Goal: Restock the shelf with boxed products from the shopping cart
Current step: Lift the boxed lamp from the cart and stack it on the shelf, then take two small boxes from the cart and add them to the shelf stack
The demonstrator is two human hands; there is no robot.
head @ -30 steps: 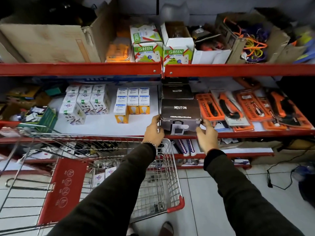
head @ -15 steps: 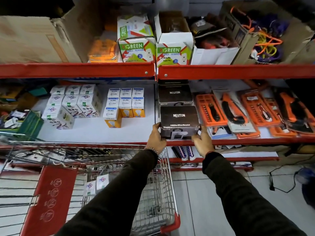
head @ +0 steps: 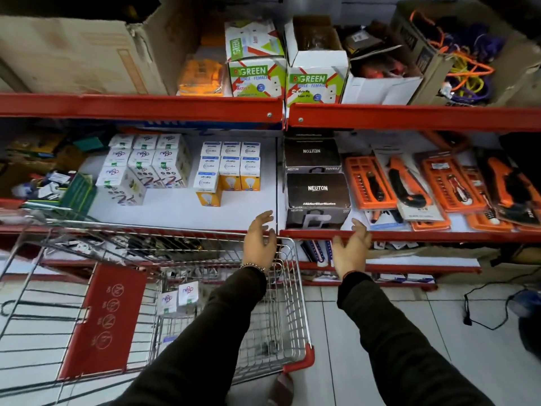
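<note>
A black Neuton box [head: 318, 197] stands at the front of the middle shelf [head: 409, 235], with a second black Neuton box [head: 312, 155] right behind it. My left hand [head: 260, 241] hovers just left of and below the front box, fingers apart, holding nothing. My right hand [head: 351, 249] hangs below the box's right corner, also empty and spread. Both hands are off the box. The shopping cart [head: 295, 288] stands under my left arm, and two small white boxes [head: 178, 297] lie inside it.
White bulb boxes [head: 146, 167] and blue-yellow bulb boxes [head: 228, 168] stand left of the black boxes. Orange tool packs [head: 424, 186] lie to the right. Green-white cartons [head: 257, 74] and cardboard boxes fill the upper shelf. A black cable [head: 480, 306] trails on the tiled floor.
Both hands held the front black box at the shelf edge; now they have let go and drawn back toward me. The box stays on the shelf.
</note>
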